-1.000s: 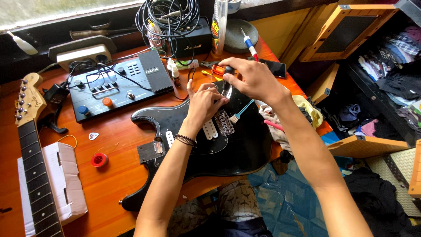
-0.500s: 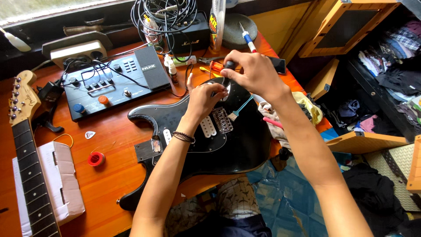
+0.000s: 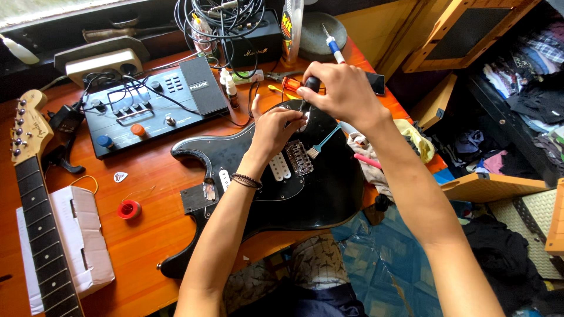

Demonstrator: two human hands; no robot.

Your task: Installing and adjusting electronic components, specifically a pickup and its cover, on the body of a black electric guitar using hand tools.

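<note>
Right hand (image 3: 339, 94) is wrapped tight around the black handle of a screwdriver (image 3: 309, 88), tip pointing down at the top of the black guitar body (image 3: 305, 194). Left hand (image 3: 276, 130) sits right under it with fingers pinched together at the spot where the tip lands — can't tell what exactly it's pinching, the fingers cover it. There's a dark beaded bracelet (image 3: 245, 181) on that wrist.

The guitar body lies flat on the orange wooden table (image 3: 147, 235), neckless, lower edge hanging over the table's near side. White pickups (image 3: 279, 167) and a metal bridge (image 3: 299, 157) show just beside the left wrist, and a little teal brush (image 3: 322, 142) rests on the body by the bridge.

Further out — a detached guitar neck (image 3: 35, 217) lies along the left edge, partly over a white cardboard box (image 3: 82, 240). A red solder spool (image 3: 128, 209) and a pick (image 3: 120, 176) sit between the box and the body. Behind them is a black effects pedalboard (image 3: 153, 100) with cables, and a small black amp (image 3: 252, 41) at the back.
</note>
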